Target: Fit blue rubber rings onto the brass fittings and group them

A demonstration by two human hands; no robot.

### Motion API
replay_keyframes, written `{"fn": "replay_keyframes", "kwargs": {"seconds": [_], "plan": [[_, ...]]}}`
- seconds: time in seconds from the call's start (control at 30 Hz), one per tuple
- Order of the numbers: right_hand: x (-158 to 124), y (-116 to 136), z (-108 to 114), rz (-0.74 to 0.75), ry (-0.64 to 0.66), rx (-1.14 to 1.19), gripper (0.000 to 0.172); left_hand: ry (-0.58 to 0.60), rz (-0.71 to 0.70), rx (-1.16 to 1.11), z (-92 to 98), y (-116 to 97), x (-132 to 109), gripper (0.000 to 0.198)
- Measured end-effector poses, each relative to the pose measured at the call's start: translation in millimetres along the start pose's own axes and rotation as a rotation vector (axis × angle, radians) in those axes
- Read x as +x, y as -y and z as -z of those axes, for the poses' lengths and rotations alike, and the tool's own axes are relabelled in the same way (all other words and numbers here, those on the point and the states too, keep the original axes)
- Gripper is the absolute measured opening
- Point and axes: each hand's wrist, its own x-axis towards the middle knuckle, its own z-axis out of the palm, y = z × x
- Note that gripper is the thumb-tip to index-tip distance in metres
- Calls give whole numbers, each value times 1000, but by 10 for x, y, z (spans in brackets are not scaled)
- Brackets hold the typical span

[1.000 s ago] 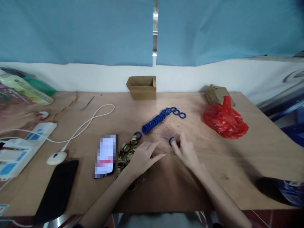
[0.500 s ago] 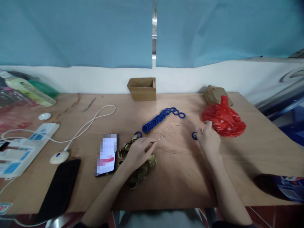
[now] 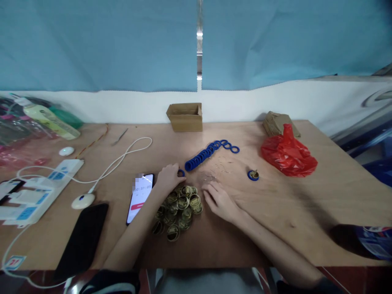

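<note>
My left hand (image 3: 169, 178) reaches to a single blue ring (image 3: 181, 173), with thumb and fingers closed about its edge. Just below lies a heap of round brass-coloured metal caps (image 3: 183, 204). My right hand (image 3: 223, 201) rests low over the table to the right of the heap, fingers curled together. Its fingertips are at some thin, hair-like strands (image 3: 211, 177); whether one is between them is too small to see. Off to the right, a blue ring with a brass piece (image 3: 253, 175) stands by itself. A row of overlapping blue rings (image 3: 203, 155) stretches across the middle.
An open cardboard box (image 3: 186, 120) stands at the back. On the right are a red plastic bag (image 3: 288, 153), a brown package (image 3: 277, 122) and a dark bottle (image 3: 361, 241). Leftward lie a lit phone (image 3: 141, 196), a dark phone (image 3: 82, 237), a power strip (image 3: 45, 192) and white cables.
My right hand has let go of the blue ring with the brass piece and moved left to the strands. My left hand has gone from over the caps up to the single blue ring.
</note>
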Motion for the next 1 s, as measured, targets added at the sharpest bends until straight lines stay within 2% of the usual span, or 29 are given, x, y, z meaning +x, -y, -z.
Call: {"fn": "replay_keyframes", "kwargs": {"seconds": [0.07,0.13,0.33,0.43,0.57,0.67,0.8,0.9,1.0], "plan": [[-5,61,-17,21,16,96,17,-10,17,23,-24,-36,40,15],[2,103,-14,30,19,158,18,-16,28,35,-30,-53,56,13],[36,123,-81,15,7,260,19,-63,1,-9,99,-57,-44,31],[44,123,-135,5,4,325,23,-148,-36,-110,169,-24,-116,36],[35,134,-188,-26,12,346,33,-241,-104,-348,192,37,-190,30],[19,125,-225,-70,-12,312,38,-118,-171,-664,186,50,-230,28],[18,128,-233,-85,-10,314,28,134,-197,-1111,165,-7,-270,32],[46,159,-174,-57,-55,387,24,198,-190,-1418,147,-91,-293,36],[82,148,-75,-97,-168,458,26,267,-199,-1589,128,-161,-305,35]]}}
